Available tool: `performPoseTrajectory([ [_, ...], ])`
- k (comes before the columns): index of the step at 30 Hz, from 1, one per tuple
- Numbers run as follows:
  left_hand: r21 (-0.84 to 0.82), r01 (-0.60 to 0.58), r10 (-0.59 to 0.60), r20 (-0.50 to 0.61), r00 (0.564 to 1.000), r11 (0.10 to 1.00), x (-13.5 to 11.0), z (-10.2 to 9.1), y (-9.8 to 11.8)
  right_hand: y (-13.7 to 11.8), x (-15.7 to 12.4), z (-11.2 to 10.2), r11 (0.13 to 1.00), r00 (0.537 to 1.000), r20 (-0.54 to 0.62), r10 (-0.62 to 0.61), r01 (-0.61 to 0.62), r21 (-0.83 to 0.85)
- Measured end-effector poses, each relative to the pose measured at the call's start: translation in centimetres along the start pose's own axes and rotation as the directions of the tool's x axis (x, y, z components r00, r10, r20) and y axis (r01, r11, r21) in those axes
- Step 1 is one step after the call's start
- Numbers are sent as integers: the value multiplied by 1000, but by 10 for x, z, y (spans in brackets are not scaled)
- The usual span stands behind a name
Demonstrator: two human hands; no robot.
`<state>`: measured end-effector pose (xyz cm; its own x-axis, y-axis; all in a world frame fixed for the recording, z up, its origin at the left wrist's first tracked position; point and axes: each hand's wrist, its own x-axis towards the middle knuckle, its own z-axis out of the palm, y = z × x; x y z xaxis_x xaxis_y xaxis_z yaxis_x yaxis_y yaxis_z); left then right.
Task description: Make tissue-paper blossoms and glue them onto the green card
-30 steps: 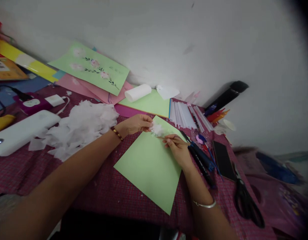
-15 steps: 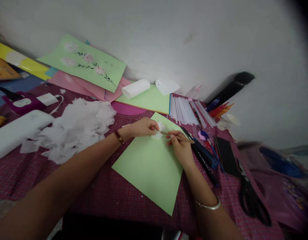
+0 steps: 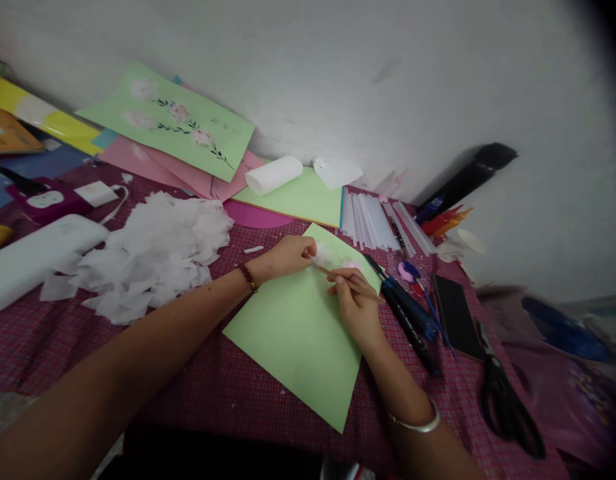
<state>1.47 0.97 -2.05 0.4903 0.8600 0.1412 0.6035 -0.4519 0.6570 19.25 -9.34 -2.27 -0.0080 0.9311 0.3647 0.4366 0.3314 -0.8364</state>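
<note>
pale green paper sheet (image 3: 298,340) is mostly bare, fluffy white tuft (image 3: 326,253) up top. right hand (image 3: 358,307) clamped on slim tan stick (image 3: 362,289); left hand (image 3: 291,255) pinched together, can't tell on what.

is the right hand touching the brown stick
Touching: the head view shows the right hand with its thumb and fingers closed around the brown stick.

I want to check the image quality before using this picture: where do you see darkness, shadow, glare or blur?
Head view: dim light, upper right corner black; head view: soft shadow on the wall beside the black cylinder; head view: shine on the yellow sheet; head view: the pinkish bag at right looks smeared, and fine detail around the left hand is soft.
</note>
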Motion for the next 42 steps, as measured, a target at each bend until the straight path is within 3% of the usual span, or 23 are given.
performPoseTrajectory([
  [11, -53, -20, 18, -29, 999, 998, -1, -3, 6, 5, -2, 5, 926, 984, 101, -145, 171, -337],
  [29, -138, -6, 0, -39, 999, 990, 2, 1, -5, 7, -5, 4, 877, 957, 207, -203, 271, -396],
  [33, -128, -18, 13, -39, 999, 992, 2, 1, -5, 5, -6, 4, 814, 927, 298, -228, 349, -465],
  [42, -92, 20, -21, -5, 1000, 996, -1, -3, 1, -8, -9, 8, 576, 873, 438, -215, 476, -665],
])
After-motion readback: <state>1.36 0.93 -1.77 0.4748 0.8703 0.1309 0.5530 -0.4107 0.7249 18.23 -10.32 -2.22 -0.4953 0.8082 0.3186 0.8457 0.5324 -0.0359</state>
